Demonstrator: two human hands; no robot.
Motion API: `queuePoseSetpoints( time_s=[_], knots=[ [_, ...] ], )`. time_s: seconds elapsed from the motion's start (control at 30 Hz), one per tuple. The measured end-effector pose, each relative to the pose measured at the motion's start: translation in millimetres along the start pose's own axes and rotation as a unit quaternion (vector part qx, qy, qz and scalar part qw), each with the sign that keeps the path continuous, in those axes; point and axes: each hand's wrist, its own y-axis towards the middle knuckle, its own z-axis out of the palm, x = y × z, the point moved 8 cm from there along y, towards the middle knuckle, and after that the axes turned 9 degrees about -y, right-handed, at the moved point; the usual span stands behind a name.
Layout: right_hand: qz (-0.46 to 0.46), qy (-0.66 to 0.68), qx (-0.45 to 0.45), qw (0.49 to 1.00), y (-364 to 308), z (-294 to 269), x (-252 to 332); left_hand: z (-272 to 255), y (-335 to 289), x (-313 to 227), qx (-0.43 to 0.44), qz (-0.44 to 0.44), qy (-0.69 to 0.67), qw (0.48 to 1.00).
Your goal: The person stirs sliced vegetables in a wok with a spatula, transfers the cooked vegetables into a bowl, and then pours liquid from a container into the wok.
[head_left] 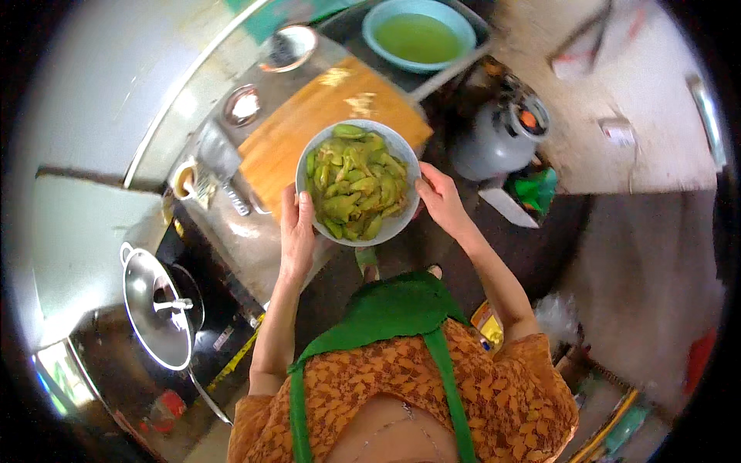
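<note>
A pale round bowl (pixel 304 171) is held up in front of me, heaped with cut green vegetable pieces (pixel 356 181). My left hand (pixel 297 224) grips its left rim, the thumb along the side. On the opposite side my right hand (pixel 440 199) holds the rim, thumb uppermost. The fingers of both hands are partly hidden beneath the bowl. Behind it lies a wooden cutting board (pixel 285 143), partly covered from view, with small heaps of chopped pale bits (pixel 360 103) on it.
A cleaver (pixel 220 154) lies left of the board, near small bowls (pixel 242 106). A lidded wok (pixel 158 309) stands on the stove at left. A blue basin (pixel 419 35) of greenish water sits in the sink. A grey gas cylinder (pixel 494 139) stands on the right.
</note>
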Motion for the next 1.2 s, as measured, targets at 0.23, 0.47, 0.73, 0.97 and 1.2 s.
queuePoseSetpoints(
  time_s=[0.23, 0.47, 0.73, 0.97, 1.2],
  knots=[
    [-0.047, -0.04, -0.19, 0.98, -130, -154, -31, 178, -38, 30, 0.113, 0.02, 0.021, 0.993],
    [-0.071, 0.094, -0.474, 0.872, -265, -276, -81, 358, -89, 86, 0.249, -0.039, 0.008, 0.968],
    [-0.024, 0.052, -0.641, 0.766, -359, -408, -115, 548, -111, 134, 0.396, -0.062, 0.081, 0.912],
    [0.033, 0.038, -0.693, 0.719, -408, -532, -146, 725, -134, 150, 0.505, -0.072, 0.052, 0.858],
    [-0.036, 0.164, -0.733, 0.659, -438, -683, -167, 892, -149, 181, 0.52, -0.164, -0.016, 0.838]
  ],
)
